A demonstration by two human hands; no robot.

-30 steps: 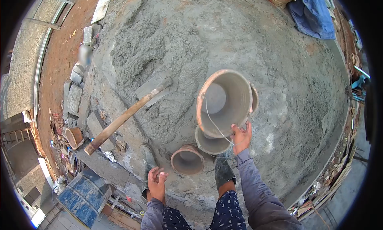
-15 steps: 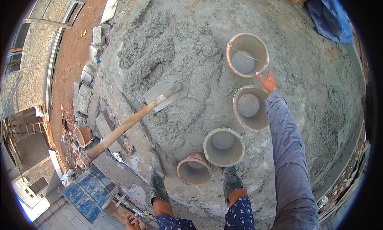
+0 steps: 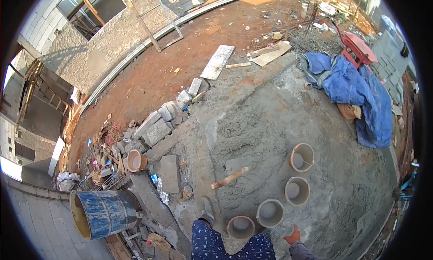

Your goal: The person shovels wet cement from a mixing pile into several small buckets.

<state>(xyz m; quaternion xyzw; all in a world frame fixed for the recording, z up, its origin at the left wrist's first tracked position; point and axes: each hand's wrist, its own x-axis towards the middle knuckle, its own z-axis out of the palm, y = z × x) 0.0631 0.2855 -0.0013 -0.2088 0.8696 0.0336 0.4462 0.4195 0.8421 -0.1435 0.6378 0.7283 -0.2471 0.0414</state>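
Right hand [image 3: 293, 236] spread wide and holding nothing, low above grey wet mortar bed [image 3: 279, 120] near four empty buckets [image 3: 269, 212] in a curved row beside hoe [image 3: 231, 178], red dirt yard [image 3: 180, 61] and block wall [image 3: 103, 39] beyond, left hand out of sight

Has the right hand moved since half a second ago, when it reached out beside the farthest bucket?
Yes. The right hand has pulled back toward the body: it now sits low, near the closest buckets, well short of the farthest bucket.

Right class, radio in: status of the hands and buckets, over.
Right hand open, empty; left hand out of view. Four buckets standing empty on the cement. Hoe lying beside them.
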